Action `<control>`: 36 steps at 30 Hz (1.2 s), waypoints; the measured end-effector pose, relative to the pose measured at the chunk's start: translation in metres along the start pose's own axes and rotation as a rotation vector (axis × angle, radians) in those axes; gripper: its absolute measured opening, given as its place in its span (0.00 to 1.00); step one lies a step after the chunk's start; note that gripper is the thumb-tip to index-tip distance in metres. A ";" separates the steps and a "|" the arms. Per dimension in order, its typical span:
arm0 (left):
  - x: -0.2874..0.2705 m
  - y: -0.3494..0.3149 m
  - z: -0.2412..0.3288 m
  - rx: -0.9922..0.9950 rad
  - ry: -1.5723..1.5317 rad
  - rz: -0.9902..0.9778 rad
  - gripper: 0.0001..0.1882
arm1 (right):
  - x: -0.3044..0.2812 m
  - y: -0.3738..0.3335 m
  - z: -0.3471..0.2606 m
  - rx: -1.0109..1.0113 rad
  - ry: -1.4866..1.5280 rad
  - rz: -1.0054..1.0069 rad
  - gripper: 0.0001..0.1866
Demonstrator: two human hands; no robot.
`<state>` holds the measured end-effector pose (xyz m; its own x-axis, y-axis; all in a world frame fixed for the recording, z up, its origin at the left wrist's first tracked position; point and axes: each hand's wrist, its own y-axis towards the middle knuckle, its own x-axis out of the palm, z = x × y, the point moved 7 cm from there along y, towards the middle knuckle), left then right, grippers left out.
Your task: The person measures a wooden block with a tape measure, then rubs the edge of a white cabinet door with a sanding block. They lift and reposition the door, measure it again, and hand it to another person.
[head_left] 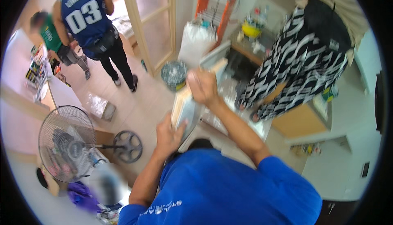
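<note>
So here both hands are on a flat, pale rectangular panel (185, 109), looks like a tile or thin board with a light wooden-coloured edge, held up in front of the chest over the floor (143, 106), tilted on end rather than lying flat. The left hand (168, 134) is cupped under the lower end with the fingers wrapped round the edge, clamped on it. The right hand (201, 86) is closed over the top end, gripping it from above. It's a bit blurry, so I can't tell whether it's one panel or two stacked together.

Handling-wise, my guess is it's stiff and not exactly light, since it's held two-handed at opposite ends. The face looks smooth and slightly shiny, so probably slippery if you pinch the flat sides. Better to hold the edges like this, one hand beneath taking the weight and one on top steadying. If it's ceramic, the corners would chip easily and it wouldn't survive a drop onto that hard floor.

Around it: a standing fan (67, 143) to the left, a round tin (174, 75) on the floor beyond the panel, a white plastic bag (196, 40) further back, and a person in a black-and-white patterned garment (299, 65) bending over at right. Two more people stand at upper left.
</note>
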<state>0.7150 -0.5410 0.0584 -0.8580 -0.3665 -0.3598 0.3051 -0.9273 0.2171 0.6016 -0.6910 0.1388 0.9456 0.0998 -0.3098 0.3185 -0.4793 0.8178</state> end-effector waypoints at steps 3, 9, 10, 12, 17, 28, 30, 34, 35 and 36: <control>-0.033 0.041 0.003 -0.032 -0.128 0.014 0.15 | 0.020 0.047 0.008 -0.026 -0.040 -0.051 0.13; -0.078 0.107 -0.006 -0.074 -0.252 0.055 0.14 | -0.050 -0.021 0.200 0.587 -0.074 0.257 0.18; -0.082 0.119 -0.008 -0.087 -0.244 0.058 0.14 | -0.042 -0.068 0.247 0.811 0.037 0.212 0.18; -0.095 0.145 -0.011 -0.059 -0.107 0.085 0.15 | -0.002 -0.147 0.292 1.145 0.270 0.100 0.18; -0.151 0.191 -0.007 -0.075 0.044 0.238 0.16 | 0.097 -0.243 0.296 1.501 0.521 -0.304 0.22; -0.335 0.215 0.107 0.330 0.082 0.844 0.12 | 0.287 -0.206 0.243 1.603 1.393 -0.592 0.54; -0.350 0.209 0.103 0.344 -0.005 0.937 0.16 | 0.307 -0.162 0.215 1.520 1.617 -0.536 0.59; -0.392 0.202 0.078 0.360 -0.241 0.878 0.25 | 0.324 -0.042 0.196 1.272 1.924 -0.186 0.55; -0.395 0.204 0.066 0.378 -0.281 0.838 0.25 | 0.323 -0.021 0.196 1.238 1.889 -0.106 0.53; -0.399 0.210 0.051 0.393 -0.327 0.801 0.24 | 0.321 -0.005 0.198 1.208 1.848 -0.029 0.50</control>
<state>1.1003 -0.5855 0.2934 -0.5454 -0.7875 0.2870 0.7429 -0.2958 0.6005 0.8906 -0.8288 -0.0611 0.1635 0.2399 0.9569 0.8386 -0.5447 -0.0067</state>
